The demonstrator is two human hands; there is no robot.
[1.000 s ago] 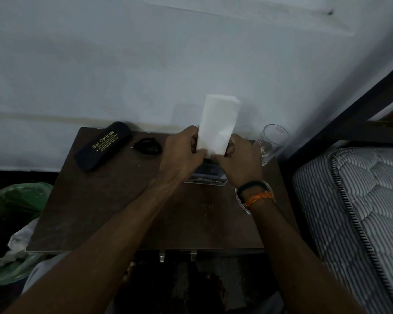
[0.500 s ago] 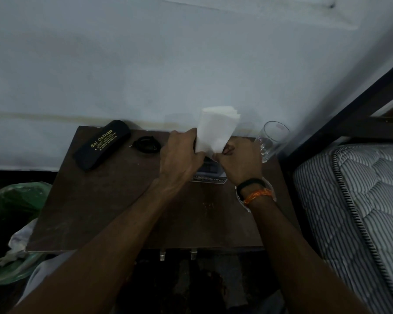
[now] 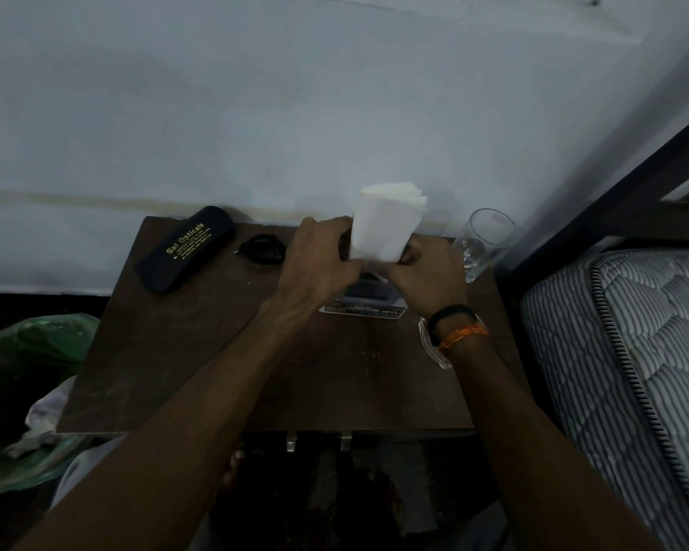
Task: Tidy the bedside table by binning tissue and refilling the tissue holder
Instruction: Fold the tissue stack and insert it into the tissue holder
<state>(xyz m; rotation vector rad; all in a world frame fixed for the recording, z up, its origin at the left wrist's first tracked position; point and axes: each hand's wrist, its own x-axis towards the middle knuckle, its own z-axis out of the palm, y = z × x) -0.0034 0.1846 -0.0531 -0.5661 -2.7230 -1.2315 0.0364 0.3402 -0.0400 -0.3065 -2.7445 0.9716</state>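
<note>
A folded stack of white tissues (image 3: pixel 382 224) stands upright above the tissue holder (image 3: pixel 364 300), a low grey box with a label strip at its front. My left hand (image 3: pixel 319 264) grips the stack's lower left edge. From the other side my right hand (image 3: pixel 426 272) grips its lower right edge. Both hands hide most of the holder and the bottom of the stack. The holder sits at the back middle of the brown bedside table (image 3: pixel 176 351).
A black spectacle case (image 3: pixel 186 254) and a small black coiled item (image 3: pixel 263 249) lie at the table's back left. An empty glass (image 3: pixel 484 242) stands at the back right. A green-lined bin (image 3: pixel 20 375) with crumpled tissue is on the left, a striped mattress (image 3: pixel 629 363) on the right.
The tissue stack has dropped lower between my hands and now shows less height above them. Both hands have closed in slightly over the holder.
</note>
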